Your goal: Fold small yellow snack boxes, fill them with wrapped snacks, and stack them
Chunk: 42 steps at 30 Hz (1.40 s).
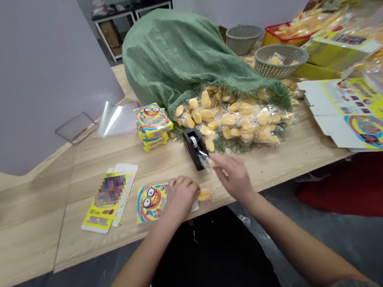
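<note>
My left hand lies over the right end of a small yellow printed cardboard box, its fingers curled around it; its grip is partly hidden. Just right of those fingertips a wrapped yellow piece rests on the table. My right hand pinches a small yellow piece in a clear wrapper, beside a black tape dispenser. Behind it spreads a heap of wrapped yellow pieces, spilling from a green woven sack.
Stacked printed boxes stand left of the heap. A flattened carton lies at left, near a clear plastic sheet. Grey baskets, a red-rimmed crate and a large opened carton occupy the right side.
</note>
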### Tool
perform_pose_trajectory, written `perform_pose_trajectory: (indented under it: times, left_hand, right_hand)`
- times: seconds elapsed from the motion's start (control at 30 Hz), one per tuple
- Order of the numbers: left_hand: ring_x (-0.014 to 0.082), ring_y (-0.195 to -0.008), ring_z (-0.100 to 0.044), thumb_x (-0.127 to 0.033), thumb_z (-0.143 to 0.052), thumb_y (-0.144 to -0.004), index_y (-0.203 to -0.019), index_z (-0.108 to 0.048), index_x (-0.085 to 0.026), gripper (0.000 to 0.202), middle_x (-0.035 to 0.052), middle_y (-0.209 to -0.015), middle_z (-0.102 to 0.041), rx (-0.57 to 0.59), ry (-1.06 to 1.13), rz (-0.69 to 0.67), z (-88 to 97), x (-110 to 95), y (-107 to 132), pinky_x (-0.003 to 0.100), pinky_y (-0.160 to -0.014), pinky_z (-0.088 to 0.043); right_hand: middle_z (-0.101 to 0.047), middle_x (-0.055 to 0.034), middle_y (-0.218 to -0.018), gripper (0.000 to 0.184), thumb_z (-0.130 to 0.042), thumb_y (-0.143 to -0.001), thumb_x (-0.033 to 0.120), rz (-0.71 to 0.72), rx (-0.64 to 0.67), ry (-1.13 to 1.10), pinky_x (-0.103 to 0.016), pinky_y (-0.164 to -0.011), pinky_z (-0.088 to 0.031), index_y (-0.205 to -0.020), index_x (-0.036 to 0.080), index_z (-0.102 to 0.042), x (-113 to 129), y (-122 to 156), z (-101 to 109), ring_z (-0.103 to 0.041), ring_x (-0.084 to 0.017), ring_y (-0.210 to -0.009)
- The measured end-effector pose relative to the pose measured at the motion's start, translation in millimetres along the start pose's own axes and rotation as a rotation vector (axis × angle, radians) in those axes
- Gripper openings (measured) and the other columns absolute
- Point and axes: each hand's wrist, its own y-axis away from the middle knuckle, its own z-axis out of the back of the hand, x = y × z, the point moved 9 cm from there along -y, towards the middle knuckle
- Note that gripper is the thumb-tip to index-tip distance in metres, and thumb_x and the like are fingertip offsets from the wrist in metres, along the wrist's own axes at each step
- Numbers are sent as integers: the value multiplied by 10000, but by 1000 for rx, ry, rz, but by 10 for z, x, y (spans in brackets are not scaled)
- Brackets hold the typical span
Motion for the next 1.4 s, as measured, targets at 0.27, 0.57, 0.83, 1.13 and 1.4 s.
perform_pose_trajectory:
  times: [0.27, 0.57, 0.83, 1.13, 1.4]
  left_hand:
    - [320, -1340, -350, -581, -510, -839, -1328, -467, -205, 618, 127, -1434, -436, -188, -255, 188, 299, 704, 641, 539, -1104, -206]
    - [377, -1421, -168, -746, -623, -621, -1461, -276, -171, 1076, 161, -1542, -245, -56, -397, 142, 122, 819, 781, 598, -1122, -75]
    - [370, -1409, -206, -710, -672, -591, -1446, -313, -187, 1065, 151, -1520, -301, -96, -392, 146, 145, 814, 802, 578, -1129, -88]
    - [379, -1399, -227, -699, -682, -597, -1428, -340, -175, 1040, 172, -1498, -333, -142, -394, 158, 174, 804, 789, 584, -1125, -89]
    - [379, -1389, -244, -688, -669, -621, -1417, -356, -167, 1001, 168, -1478, -367, -127, -390, 172, 192, 801, 770, 597, -1119, -88]
  right_hand:
    - [-394, -151, -1468, 591, -530, -885, 446, 174, 539, 180, -537, -1069, -288, -1395, 163, -434, 225, 717, -945, -304, -335, -1361]
    - [-536, -146, -1314, 437, -474, -933, 320, 384, 646, 85, -480, -1024, -407, -1348, 187, -505, 378, 607, -1011, -456, -293, -1220]
    - [-532, -93, -1368, 419, -457, -910, 180, 486, 673, -72, -472, -1074, -375, -1327, 179, -492, 354, 661, -897, -337, -258, -1371]
    - [-476, -174, -1380, 490, -569, -818, 283, 210, 566, 78, -552, -1071, -300, -1282, 132, -527, 469, 500, -1063, -305, -359, -1357]
    - [-658, -89, -928, 360, -478, -856, 224, -407, 679, -444, -371, -794, -529, -1182, 183, -625, 135, 640, -1054, -627, -207, -842]
